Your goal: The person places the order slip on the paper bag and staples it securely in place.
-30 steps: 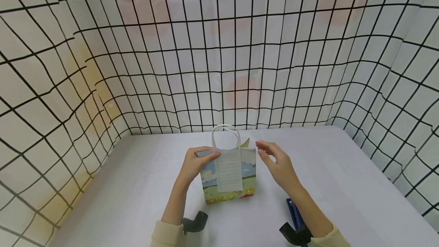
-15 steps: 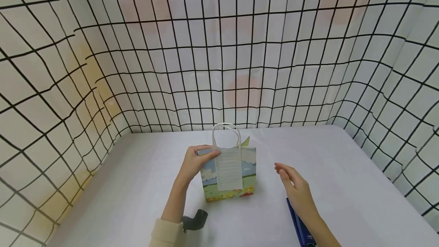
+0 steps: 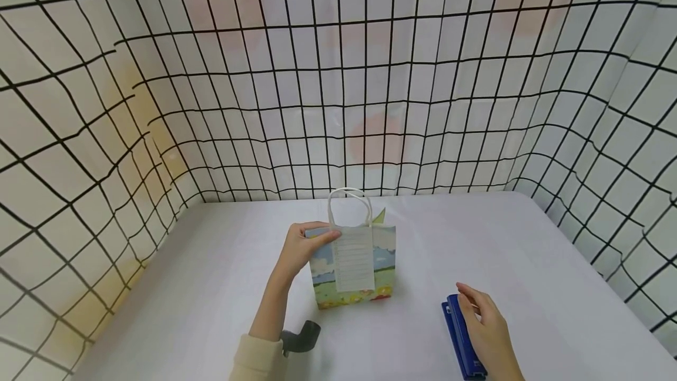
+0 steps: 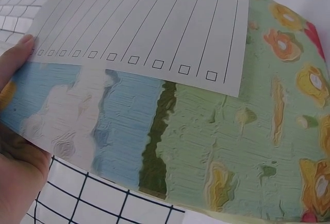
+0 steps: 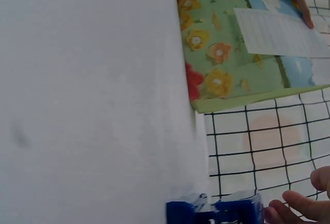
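Observation:
A paper gift bag (image 3: pixel 384 260) with a painted meadow of flowers and white rope handles (image 3: pixel 330 210) stands upright on the table. My left hand (image 3: pixel 300 250) pinches its top left edge, thumb in front, holding a lined checklist sheet (image 3: pixel 355 260) flat against the bag's front. The left wrist view shows the thumb on the end of the sheet (image 4: pixel 154 28) and its row of small boxes. At the lower right lies a long blue stapler (image 3: pixel 458 337). Over its right side hovers my right hand (image 3: pixel 489 331), fingers loosely bent; the right wrist view shows the fingertips (image 5: pixel 304 203) beside the stapler.
White table cloth (image 3: pixel 211 287) spreads under everything. Black grid netting (image 3: pixel 365 104) with pale sheeting behind it encloses the back and both sides. A dark wrist mount (image 3: pixel 301 337) sticks out from my left sleeve (image 3: pixel 258 357).
My right hand has moved away from the bag's right side, down and to the right, to the stapler. My left hand keeps its pinch on the bag and sheet.

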A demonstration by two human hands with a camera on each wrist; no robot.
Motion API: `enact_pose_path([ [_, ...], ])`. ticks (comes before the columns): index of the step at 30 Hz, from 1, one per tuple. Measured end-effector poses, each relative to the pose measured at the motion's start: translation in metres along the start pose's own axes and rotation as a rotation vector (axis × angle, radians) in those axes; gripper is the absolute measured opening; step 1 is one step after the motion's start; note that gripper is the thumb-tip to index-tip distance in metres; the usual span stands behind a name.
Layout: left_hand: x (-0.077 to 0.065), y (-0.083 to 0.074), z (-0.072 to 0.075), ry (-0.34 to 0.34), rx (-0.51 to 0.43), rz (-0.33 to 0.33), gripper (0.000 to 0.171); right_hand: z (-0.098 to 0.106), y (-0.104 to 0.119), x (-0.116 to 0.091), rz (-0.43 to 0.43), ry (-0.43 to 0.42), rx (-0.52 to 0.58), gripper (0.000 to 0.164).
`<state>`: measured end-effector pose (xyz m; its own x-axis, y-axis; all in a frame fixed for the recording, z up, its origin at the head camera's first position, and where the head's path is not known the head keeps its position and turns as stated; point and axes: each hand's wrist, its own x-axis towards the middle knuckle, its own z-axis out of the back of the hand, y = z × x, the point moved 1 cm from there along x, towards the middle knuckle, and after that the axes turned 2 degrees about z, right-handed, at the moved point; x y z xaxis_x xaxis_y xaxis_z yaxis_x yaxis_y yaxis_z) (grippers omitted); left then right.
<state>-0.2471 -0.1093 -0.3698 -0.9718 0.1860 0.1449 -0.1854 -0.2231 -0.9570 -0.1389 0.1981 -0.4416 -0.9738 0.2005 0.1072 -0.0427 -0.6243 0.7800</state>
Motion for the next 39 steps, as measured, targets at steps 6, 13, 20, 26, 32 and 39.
enact_pose_path([
  [6, -0.001, -0.002, -0.001, -0.004, -0.009, 0.013, 0.026, 0.0, -0.015, -0.007, -0.112, 0.081, 0.013, 0.054],
  [13, -0.001, -0.002, -0.001, -0.005, -0.004, 0.013, 0.026, -0.005, -0.026, -0.016, -0.221, 0.137, -0.02, 0.065],
  [20, -0.001, -0.002, 0.0, -0.002, -0.005, 0.012, 0.027, -0.008, -0.035, -0.02, -0.276, 0.149, -0.05, 0.07],
  [26, -0.002, -0.004, -0.002, -0.009, -0.006, 0.009, 0.026, -0.004, -0.04, -0.025, -0.285, 0.137, -0.109, 0.065],
  [32, -0.002, -0.004, -0.002, -0.015, -0.002, 0.017, 0.026, -0.003, -0.046, -0.026, -0.279, 0.178, -0.175, 0.069],
  [39, -0.001, -0.001, -0.001, -0.006, -0.017, 0.035, 0.027, -0.006, -0.051, -0.026, -0.314, 0.212, -0.171, 0.082],
])
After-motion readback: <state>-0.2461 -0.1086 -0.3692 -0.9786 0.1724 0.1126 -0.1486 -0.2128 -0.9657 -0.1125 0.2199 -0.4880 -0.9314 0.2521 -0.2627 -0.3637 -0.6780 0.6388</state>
